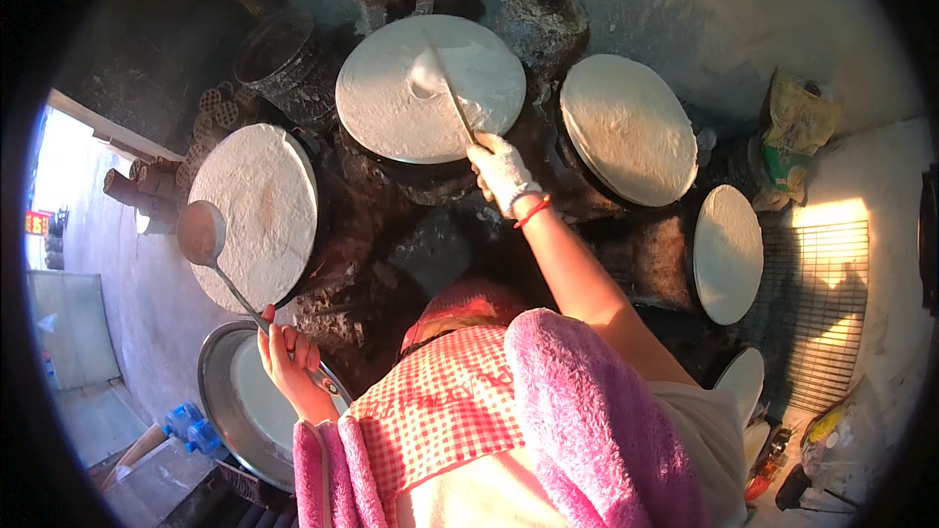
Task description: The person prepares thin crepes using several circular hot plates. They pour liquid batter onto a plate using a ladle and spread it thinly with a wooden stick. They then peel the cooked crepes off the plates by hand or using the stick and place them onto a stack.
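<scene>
The long-handled tool (pixel 454 101) is out at the far white round (pixel 381 103), pale head blurred near its middle, handle clasped in the gloved right hand (pixel 502 174)! The bare left hand (pixel 293 364) wraps the ladle (pixel 201 233), its bowl overlapping the left white round (pixel 262 235); nearer the body, a metal basin (pixel 208 393) holds white liquid (pixel 259 396).

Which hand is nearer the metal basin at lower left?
Left. The left hand, holding a ladle, appears over the upper right rim of the metal basin; the gloved right hand is farther up and right, near the top white disc, gripping a tool.
</scene>
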The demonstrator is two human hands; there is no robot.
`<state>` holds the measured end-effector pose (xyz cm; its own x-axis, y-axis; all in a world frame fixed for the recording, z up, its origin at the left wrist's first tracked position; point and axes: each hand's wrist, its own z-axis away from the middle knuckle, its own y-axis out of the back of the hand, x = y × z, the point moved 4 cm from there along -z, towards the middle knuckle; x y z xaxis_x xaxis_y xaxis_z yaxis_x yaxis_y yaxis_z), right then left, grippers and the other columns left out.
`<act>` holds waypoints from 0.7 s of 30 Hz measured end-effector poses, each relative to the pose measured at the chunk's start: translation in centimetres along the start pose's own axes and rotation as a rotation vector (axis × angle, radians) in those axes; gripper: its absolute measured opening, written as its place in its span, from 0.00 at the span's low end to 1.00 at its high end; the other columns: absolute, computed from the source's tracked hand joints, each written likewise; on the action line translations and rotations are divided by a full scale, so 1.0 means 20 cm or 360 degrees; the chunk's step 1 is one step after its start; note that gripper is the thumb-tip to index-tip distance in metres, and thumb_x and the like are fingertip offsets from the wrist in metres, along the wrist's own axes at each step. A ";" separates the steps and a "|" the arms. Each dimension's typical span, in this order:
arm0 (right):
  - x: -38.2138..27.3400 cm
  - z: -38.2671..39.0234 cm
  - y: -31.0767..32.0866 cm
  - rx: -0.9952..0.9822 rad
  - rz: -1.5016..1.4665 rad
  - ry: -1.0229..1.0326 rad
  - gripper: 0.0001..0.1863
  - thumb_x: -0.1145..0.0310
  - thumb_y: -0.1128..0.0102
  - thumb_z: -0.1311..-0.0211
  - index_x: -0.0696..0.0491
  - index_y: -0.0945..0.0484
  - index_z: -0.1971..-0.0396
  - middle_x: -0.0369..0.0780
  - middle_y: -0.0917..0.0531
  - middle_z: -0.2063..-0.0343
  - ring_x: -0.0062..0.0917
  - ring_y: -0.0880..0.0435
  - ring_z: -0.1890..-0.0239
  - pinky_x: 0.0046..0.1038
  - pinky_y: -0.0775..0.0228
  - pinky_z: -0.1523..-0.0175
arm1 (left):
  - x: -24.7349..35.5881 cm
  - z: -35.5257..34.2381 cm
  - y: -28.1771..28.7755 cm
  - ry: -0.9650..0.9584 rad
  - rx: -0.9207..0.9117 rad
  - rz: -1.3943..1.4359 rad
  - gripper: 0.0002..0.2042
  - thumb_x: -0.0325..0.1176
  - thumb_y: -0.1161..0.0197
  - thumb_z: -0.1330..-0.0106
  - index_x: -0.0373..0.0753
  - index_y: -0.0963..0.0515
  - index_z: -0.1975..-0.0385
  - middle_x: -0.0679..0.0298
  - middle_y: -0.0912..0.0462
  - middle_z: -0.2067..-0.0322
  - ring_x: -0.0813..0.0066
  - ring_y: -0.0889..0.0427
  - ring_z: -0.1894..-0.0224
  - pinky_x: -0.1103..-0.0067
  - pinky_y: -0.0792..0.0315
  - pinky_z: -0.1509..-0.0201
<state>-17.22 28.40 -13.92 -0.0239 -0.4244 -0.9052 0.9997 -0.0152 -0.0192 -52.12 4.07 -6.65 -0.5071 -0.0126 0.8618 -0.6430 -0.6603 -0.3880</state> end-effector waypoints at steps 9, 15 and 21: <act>-0.07 -0.17 0.21 -0.0040 0.0211 -0.0048 0.23 0.61 0.43 0.32 0.50 0.26 0.39 0.29 0.28 0.77 0.12 0.35 0.86 0.18 0.45 0.84 | -0.10 -0.12 -0.37 0.0271 -0.0242 -0.0424 0.18 0.33 0.49 0.24 0.36 0.30 0.38 0.68 0.26 0.73 0.86 0.35 0.84 0.87 0.40 0.86; 0.01 0.21 0.39 -0.0407 0.0594 -0.0061 0.23 0.60 0.42 0.32 0.50 0.25 0.39 0.30 0.26 0.78 0.12 0.35 0.85 0.20 0.43 0.81 | -0.29 -0.24 -0.71 0.0706 -0.0678 0.0107 0.16 0.34 0.47 0.24 0.33 0.28 0.42 0.67 0.26 0.71 0.85 0.36 0.81 0.85 0.40 0.82; 0.23 0.19 0.48 -0.0043 -0.0448 -0.0164 0.24 0.64 0.41 0.30 0.53 0.31 0.37 0.32 0.25 0.73 0.11 0.32 0.83 0.17 0.42 0.84 | -0.52 -0.06 -1.08 0.0768 -0.0573 0.0294 0.08 0.31 0.46 0.25 0.37 0.27 0.51 0.66 0.25 0.67 0.81 0.31 0.74 0.82 0.34 0.74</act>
<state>-7.70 22.90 -16.57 -0.2992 -0.4966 -0.8148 0.9535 -0.1219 -0.2758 -33.61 19.38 -7.52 -0.7762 0.2931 0.5582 -0.6302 -0.3846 -0.6745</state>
